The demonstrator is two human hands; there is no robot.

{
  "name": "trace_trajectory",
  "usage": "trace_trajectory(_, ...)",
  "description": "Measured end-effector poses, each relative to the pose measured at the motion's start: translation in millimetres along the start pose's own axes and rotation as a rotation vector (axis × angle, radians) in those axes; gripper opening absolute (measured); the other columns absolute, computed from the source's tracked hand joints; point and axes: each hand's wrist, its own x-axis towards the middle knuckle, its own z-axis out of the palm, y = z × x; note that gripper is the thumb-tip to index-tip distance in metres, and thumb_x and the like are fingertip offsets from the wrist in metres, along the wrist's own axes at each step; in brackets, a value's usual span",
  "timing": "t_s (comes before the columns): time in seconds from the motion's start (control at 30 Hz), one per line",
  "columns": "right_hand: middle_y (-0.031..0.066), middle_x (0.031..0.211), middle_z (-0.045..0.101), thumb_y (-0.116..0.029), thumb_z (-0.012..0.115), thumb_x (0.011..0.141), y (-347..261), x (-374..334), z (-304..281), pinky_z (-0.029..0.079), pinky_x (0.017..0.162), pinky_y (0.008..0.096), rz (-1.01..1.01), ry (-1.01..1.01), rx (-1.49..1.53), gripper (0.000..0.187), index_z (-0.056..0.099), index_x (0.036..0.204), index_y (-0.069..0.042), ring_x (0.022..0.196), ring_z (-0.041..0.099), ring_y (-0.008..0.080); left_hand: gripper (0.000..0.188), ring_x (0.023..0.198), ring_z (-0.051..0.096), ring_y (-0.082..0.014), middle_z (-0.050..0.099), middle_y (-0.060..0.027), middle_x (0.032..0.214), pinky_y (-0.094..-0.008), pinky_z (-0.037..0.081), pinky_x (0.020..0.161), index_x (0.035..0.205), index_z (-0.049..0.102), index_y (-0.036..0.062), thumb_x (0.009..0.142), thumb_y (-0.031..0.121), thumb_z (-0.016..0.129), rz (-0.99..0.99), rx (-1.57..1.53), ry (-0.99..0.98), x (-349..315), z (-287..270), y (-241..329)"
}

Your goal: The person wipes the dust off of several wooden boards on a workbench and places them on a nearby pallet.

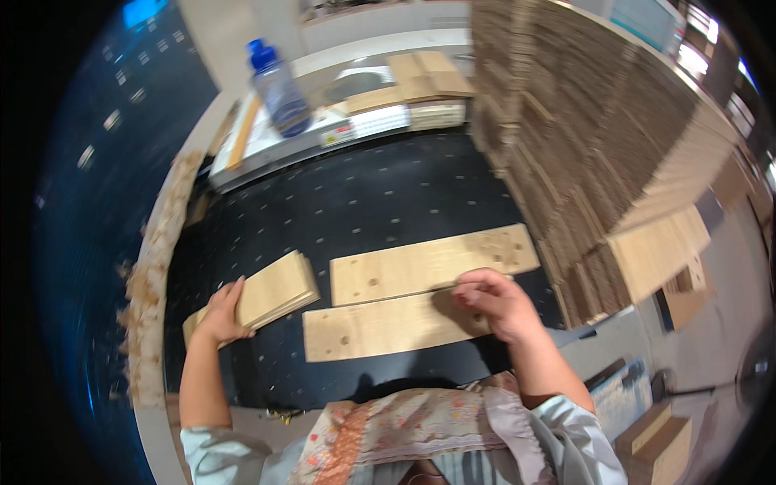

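Observation:
My left hand (221, 314) is wrapped over a small stack of thin pale wooden boards (275, 289) at the left, thumb on the near edge and fingers across the top. To its right, two long wooden boards lie side by side on the black work surface: a far board (420, 260) and a near board (388, 326), both with dark knot-like spots. Above their right part is my right hand (497, 303), its fingers curled in toward the thumb. Whatever those fingers may hold is hidden. The hand casts a shadow on the near board.
High stacks of boards (582, 137) wall off the right side, with a pale panel (659, 255) jutting out. At the back, a clear bottle with a blue cap (281, 97) stands on a white ledge (323, 133) near more boards (428, 74). A worn pale edge (153, 283) bounds the left.

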Motion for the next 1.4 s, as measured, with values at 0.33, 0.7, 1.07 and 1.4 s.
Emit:
trace_trajectory(0.33, 0.0004, 0.101, 0.061, -0.007, 0.063, 0.089, 4, -43, -12, 0.045, 0.083, 0.0236, -0.027, -0.275, -0.301, 0.027, 0.057, 0.115, -0.002, 0.093, 0.056, 0.007, 0.101, 0.135, 0.03, -0.0387, 0.03, -0.0194, 0.146, -0.0458, 0.028, 0.11, 0.143, 0.036, 0.0088, 0.055, 0.023, 0.083, 0.837, -0.029, 0.28, 47, -28, 277)
trace_trajectory(0.7, 0.0072, 0.092, 0.066, 0.006, 0.061, 0.083, -59, -174, -89, 0.049, 0.079, 0.0283, -0.514, 0.368, -0.247, 0.021, 0.064, 0.104, 0.001, 0.087, 0.062, 0.0157, 0.088, 0.129, 0.04, -0.0293, 0.041, -0.018, 0.139, -0.041, 0.036, 0.101, 0.142, 0.035, 0.0072, 0.067, 0.018, 0.079, 1.009, -0.624, 0.136, 37, 5, 505)
trace_trajectory(1.07, 0.0078, 0.118, 0.054, -0.003, 0.063, 0.083, -54, -161, -96, 0.046, 0.086, 0.0295, -0.724, 0.534, -0.504, 0.046, 0.053, 0.128, -0.006, 0.106, 0.053, 0.0178, 0.089, 0.114, 0.044, -0.0258, 0.042, -0.014, 0.125, -0.0385, 0.037, 0.1, 0.131, 0.036, 0.0023, 0.059, 0.018, 0.085, 0.86, -0.629, 0.362, 25, 28, 549)
trace_trajectory(1.4, 0.0056, 0.111, 0.059, -0.007, 0.063, 0.087, -52, -161, -91, 0.046, 0.083, 0.0281, -0.751, 0.542, -0.524, 0.042, 0.051, 0.128, -0.004, 0.099, 0.055, 0.0141, 0.083, 0.111, 0.044, -0.0244, 0.04, -0.0114, 0.116, -0.0371, 0.036, 0.099, 0.122, 0.037, 0.0027, 0.055, 0.018, 0.084, 0.868, -0.854, 0.298, 28, 23, 512)
